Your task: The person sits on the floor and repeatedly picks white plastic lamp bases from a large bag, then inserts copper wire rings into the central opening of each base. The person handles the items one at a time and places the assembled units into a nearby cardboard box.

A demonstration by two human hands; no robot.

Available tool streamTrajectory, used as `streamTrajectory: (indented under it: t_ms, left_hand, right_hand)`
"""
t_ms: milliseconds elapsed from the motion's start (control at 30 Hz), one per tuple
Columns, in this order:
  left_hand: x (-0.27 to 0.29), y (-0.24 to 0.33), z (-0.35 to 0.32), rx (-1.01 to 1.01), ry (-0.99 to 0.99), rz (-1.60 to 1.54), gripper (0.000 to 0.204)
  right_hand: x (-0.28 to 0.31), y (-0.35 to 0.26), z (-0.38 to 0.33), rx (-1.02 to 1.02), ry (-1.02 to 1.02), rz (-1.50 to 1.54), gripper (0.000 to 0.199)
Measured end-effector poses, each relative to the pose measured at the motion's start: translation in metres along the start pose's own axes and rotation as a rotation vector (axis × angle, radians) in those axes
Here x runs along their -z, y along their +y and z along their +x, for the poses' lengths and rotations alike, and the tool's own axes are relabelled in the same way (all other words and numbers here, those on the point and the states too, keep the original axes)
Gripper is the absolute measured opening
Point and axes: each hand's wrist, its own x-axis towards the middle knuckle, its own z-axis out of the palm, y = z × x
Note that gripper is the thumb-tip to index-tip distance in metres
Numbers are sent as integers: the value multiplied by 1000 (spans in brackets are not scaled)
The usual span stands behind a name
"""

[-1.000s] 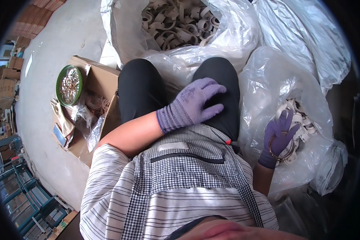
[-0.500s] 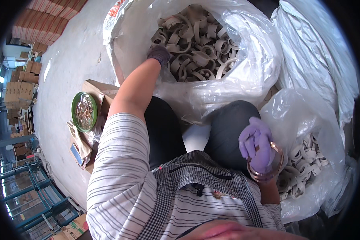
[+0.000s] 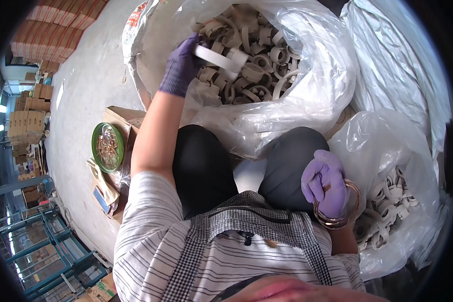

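My left hand (image 3: 182,64), in a dark purple knit glove, grips a pale grey plastic ring part (image 3: 215,58) seen edge-on. It hangs over the left side of a large clear plastic bag (image 3: 317,103) full of similar grey ring-shaped plastic parts (image 3: 256,73). Above my right thigh, my right hand (image 3: 326,178) wears a lilac glove, its fingers curled around several thin copper-coloured metal rings (image 3: 356,197). These loop round the heel of the hand near the wrist; the palm side is partly hidden.
At my right, a smaller clear bag (image 3: 387,138) contains more grey parts (image 3: 387,209). To my left, a green round tray (image 3: 94,146) of copper-coloured pieces rests by cardboard, beside a beige glove (image 3: 105,183). White sheeting (image 3: 387,65) lies far right; stacked cardboard boxes (image 3: 27,123) stand farther left.
My left hand has risen out of the pile, moving up and left, and now holds a grey ring part. My right hand stays nearly in place with the copper-coloured rings.
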Motion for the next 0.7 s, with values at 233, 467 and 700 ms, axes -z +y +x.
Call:
streamTrajectory:
  t_ms: [233, 467, 700]
  left_hand:
    - [-72, 186, -171, -662, -689, 9, 28]
    - [-131, 197, -257, -849, -1006, -53, 51]
    - [-114, 163, -227, -468, -552, 84, 96]
  right_hand:
    - [2, -31, 9, 76, 407, -290, 44]
    - [-14, -38, 10, -50, 309, -785, 36]
    - [-26, -32, -3, -156, 382, -947, 27]
